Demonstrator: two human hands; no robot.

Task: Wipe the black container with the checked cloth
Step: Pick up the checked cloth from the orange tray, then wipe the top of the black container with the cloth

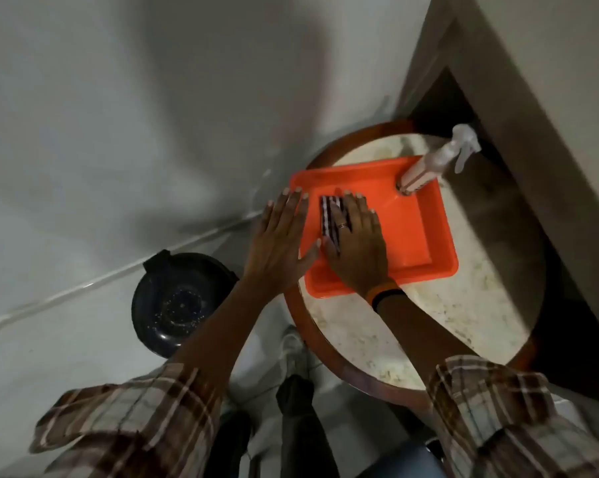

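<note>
Our right hand (355,243) presses flat on the cloth (331,215); our left hand (281,243) lies open. Lifting carelessly could topple the spray bottle (429,165).

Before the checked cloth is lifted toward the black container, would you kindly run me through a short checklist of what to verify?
1. Checked cloth within reach: ok, it lies folded in the orange tray.
2. Right hand on the cloth: ok, it lies flat on top, not yet grasping.
3. Left hand free: ok, open, resting at the tray's left edge.
4. Black container reachable: ok, on the floor left of the round table.
5. Container dry inside: not ok, droplets show on its bottom.
6. Spray bottle clear of the hands: ok, at the tray's far corner.
</note>
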